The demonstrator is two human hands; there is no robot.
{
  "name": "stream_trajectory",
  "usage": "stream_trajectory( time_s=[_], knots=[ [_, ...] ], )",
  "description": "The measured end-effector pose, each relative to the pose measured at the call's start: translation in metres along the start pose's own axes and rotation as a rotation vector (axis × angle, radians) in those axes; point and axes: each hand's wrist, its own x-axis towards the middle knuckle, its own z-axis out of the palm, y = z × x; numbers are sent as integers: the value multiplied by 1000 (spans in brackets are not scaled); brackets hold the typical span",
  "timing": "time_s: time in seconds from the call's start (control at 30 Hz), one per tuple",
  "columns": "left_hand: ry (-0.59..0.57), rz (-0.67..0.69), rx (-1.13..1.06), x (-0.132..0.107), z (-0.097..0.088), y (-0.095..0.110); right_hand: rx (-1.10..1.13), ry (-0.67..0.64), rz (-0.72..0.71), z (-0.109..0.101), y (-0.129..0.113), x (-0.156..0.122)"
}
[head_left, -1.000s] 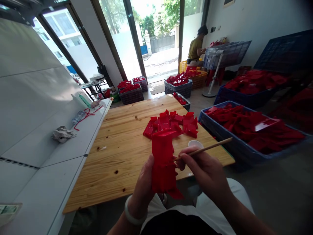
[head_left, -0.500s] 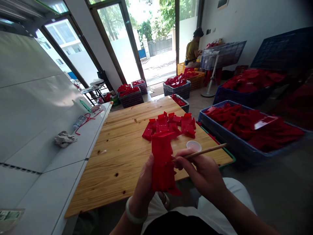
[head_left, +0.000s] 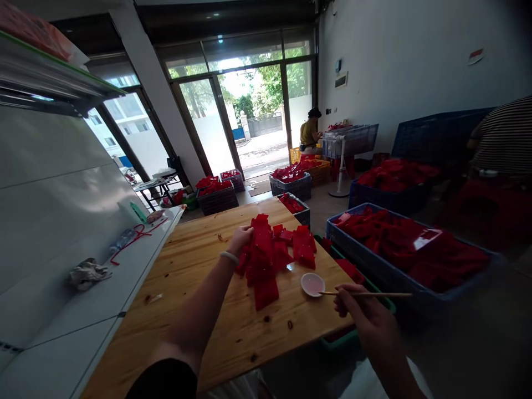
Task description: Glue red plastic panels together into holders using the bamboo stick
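Note:
My left hand (head_left: 240, 241) reaches across the wooden table (head_left: 174, 277) and rests at the far edge of a heap of red plastic pieces (head_left: 266, 257), its fingers partly hidden against the heap. A long red piece (head_left: 266, 291) lies at the heap's near end. My right hand (head_left: 366, 313) pinches a thin wooden stick (head_left: 366, 294) above the table's right corner. The stick's tip points left, close to a small white dish (head_left: 312, 284) holding a pinkish liquid.
A blue crate of red pieces (head_left: 366, 249) stands right of the table, above a green tray (head_left: 341, 343). A white counter (head_left: 137, 266) on the left holds a crumpled cloth (head_left: 88, 274). One person in yellow (head_left: 310, 133) works by the doorway; another in stripes (head_left: 502, 136) stands right.
My left hand has let the long red piece down onto the heap and moved forward. My right hand has moved right with the stick. The view has tilted up, showing more of the room.

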Motion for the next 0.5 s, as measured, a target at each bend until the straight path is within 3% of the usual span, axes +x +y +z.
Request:
stream_trajectory(
  time_s=[0.1,0.2,0.3,0.37,0.5],
  knots=[
    [41,48,192,20,-7,5,-28,35,-19,-14,13,6],
    [115,137,350,16,-22,0,-52,65,-38,-23,25,13],
    [147,252,447,-11,-32,-17,-94,73,-52,-28,37,18],
    [120,346,475,-40,-27,-32,-139,63,-62,-30,45,21],
    [-82,507,481,-100,16,-66,-241,46,-85,-32,60,20]
  ],
)
